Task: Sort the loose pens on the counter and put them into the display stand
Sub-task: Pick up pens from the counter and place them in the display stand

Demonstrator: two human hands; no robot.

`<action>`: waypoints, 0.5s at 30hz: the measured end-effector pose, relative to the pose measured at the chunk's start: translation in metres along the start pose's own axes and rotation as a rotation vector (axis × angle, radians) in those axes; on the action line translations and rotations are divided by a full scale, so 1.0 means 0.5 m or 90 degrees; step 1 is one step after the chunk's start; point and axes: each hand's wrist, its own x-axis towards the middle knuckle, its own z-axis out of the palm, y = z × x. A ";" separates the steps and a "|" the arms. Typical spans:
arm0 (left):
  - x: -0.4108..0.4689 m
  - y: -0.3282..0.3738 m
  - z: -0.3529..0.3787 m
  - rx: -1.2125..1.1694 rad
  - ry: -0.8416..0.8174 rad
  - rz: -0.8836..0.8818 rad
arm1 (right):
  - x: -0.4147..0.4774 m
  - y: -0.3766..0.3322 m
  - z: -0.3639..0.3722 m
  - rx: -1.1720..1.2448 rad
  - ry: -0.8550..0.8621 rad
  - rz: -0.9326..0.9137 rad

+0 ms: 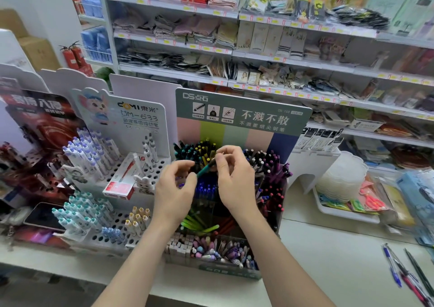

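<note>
Teal pen [204,169]: tilted, pinched between my left hand [175,189] and right hand [234,177], over green stand [244,116]. Loose pens [408,274]: blue, red, dark, flat at 4 o'clock.

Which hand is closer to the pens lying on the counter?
Right. The right hand, pinching a teal pen above the display stand, is up-left of the loose pens; the left hand is farther left, beyond it.
</note>
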 end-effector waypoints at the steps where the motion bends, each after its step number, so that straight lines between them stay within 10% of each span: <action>1: 0.012 -0.003 -0.005 0.020 0.051 -0.007 | 0.007 -0.006 0.005 -0.006 0.045 -0.027; 15: 0.174 0.003 -0.023 0.225 0.069 0.054 | 0.109 0.012 0.082 -0.370 -0.078 -0.206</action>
